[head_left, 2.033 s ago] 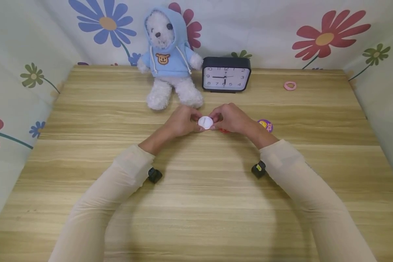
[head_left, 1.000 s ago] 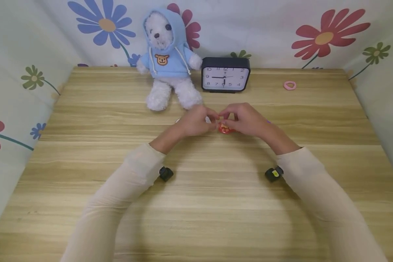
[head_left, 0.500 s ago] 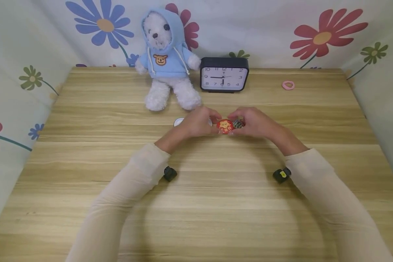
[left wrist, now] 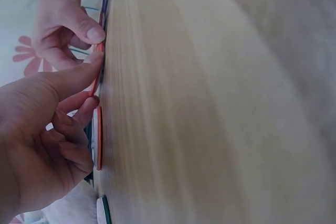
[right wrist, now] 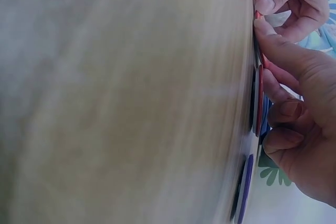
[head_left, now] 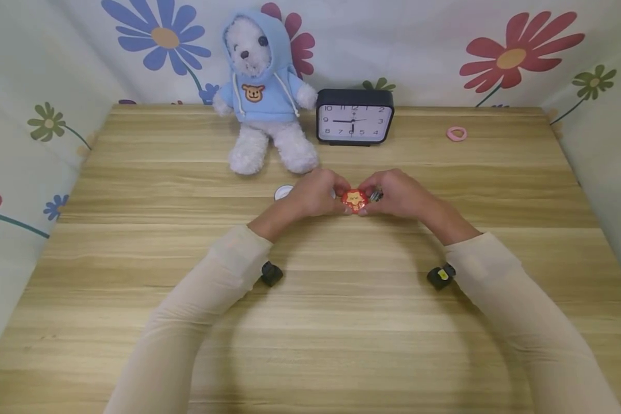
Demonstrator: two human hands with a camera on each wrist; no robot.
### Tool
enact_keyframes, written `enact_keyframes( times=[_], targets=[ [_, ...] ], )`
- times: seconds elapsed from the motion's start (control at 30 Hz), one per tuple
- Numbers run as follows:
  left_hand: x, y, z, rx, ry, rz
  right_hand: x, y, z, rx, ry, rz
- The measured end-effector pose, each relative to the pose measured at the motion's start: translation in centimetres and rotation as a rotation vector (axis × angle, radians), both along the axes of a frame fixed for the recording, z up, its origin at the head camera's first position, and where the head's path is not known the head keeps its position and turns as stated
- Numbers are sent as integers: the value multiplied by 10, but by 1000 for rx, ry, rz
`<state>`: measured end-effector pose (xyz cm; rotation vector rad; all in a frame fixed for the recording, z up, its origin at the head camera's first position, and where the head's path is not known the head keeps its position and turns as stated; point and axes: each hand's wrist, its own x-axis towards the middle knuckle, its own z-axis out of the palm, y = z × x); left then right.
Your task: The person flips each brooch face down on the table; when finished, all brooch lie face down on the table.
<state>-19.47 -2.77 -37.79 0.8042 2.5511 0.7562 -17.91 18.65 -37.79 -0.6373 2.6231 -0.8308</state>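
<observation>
Near the middle of the table, both hands pinch a round red badge (head_left: 354, 200) with a yellow star figure, its printed face up. My left hand (head_left: 315, 195) holds its left edge, my right hand (head_left: 401, 195) its right edge. In the left wrist view the thumbs meet near the badge's rim, close to the tabletop. A white-backed badge with a red rim (left wrist: 98, 137) lies beneath my left fingers. Another white-backed badge (head_left: 283, 192) lies farther left. A dark patterned round piece (head_left: 376, 196) shows partly behind my right fingers.
A plush toy in a blue hoodie (head_left: 264, 92) sits at the back, beside a black square clock (head_left: 355, 118). A pink ring-shaped item (head_left: 456, 134) lies at the back right. A purple-rimmed badge (right wrist: 244, 190) lies on the wooden table (head_left: 341, 328) by my right hand.
Two seconds ago both hands held a white-backed badge. They have let go of it, moved right and taken hold of the red badge. In the last half second they hardly move.
</observation>
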Motion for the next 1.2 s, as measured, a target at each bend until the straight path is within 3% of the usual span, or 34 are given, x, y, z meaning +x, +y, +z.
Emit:
enact_keyframes(
  times=[0.27,0.87,1.2],
  targets=[
    [1,1,-2,12,37,-17,0,1,0,-17,4,-5],
    [1,2,0,-1,12,15,0,1,-2,-33,19,-24],
    [-1,2,0,11,30,27,-2,2,-4,-55,24,-39]
  ],
)
